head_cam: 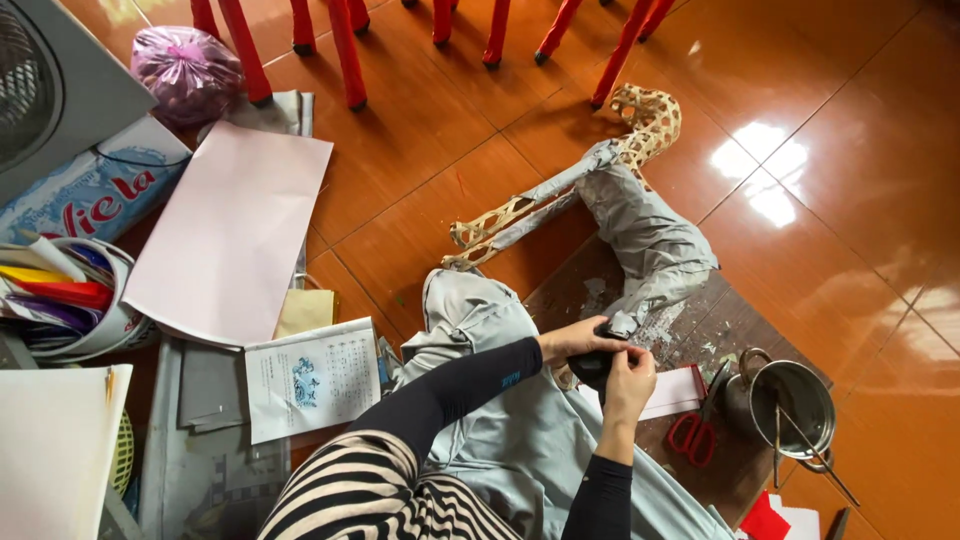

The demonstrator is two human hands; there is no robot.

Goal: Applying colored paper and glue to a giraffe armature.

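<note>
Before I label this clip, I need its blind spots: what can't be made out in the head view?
- What the left hand and right hand pinch: a dark piece, mostly covered by the fingers.
- Inside of the metal pot: glare hides its contents.
- Paper-covered woven frame: its lower end is hidden behind the hands.
- Red scissors: blades partly hidden by the pot.

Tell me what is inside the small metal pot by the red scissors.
Inside the small metal pot thin stick-like handles lean against the rim, one poking out over the edge. The shadowed bottom hides their tips and any contents.
</note>
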